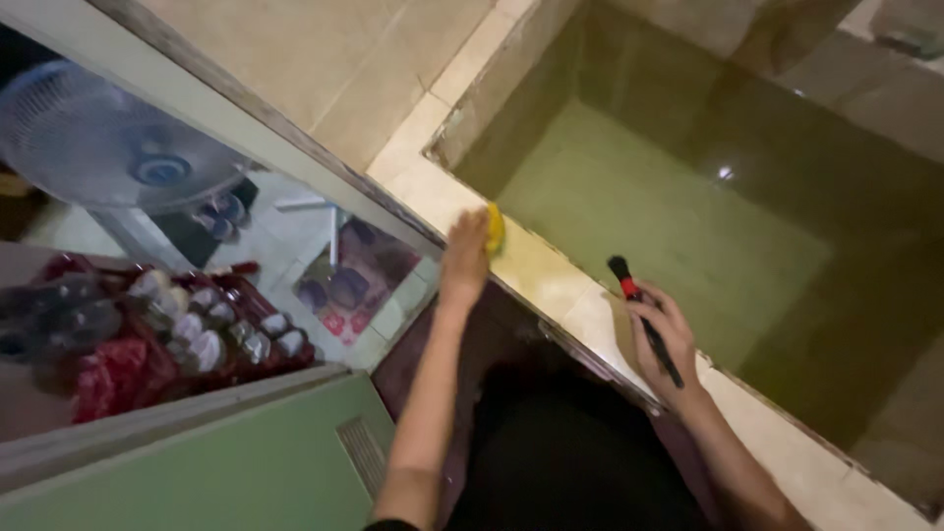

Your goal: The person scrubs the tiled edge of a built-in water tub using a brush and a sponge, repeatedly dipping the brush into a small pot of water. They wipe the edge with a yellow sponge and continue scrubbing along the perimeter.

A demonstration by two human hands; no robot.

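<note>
My left hand [464, 258] presses a yellow sponge [495, 226] against the tiled ledge [551, 280] of a water tank. My right hand [667, 344] rests on the same ledge further right and grips a black brush with a red band [634, 297], its bristled head pointing away from me. Both forearms reach forward from the bottom of the view.
The tank [678, 216] is a deep tiled basin holding greenish water. To the left, an open doorway shows a white standing fan [108, 143], a rack of cups [211, 324] and a patterned mat [349, 285]. A green door panel [246, 462] is at the lower left.
</note>
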